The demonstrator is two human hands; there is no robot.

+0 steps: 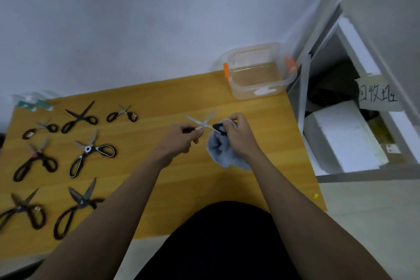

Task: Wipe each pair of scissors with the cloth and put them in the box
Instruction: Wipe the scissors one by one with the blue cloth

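Steel-bladed black-handled scissors (pixel 203 124) gape between gripping hands, left hand (pixel 181 137) and cloth-clutching right hand (pixel 238 136), clear plastic box (pixel 258 73) beyond right.

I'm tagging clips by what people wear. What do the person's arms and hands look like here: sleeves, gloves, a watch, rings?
Both forearms are bare as far as the picture shows them, with no sleeve in view. The left hand and right hand wear no gloves. No watch, bracelet or wristband shows on either wrist, and no ring can be made out, though the fingers are partly curled and hidden.
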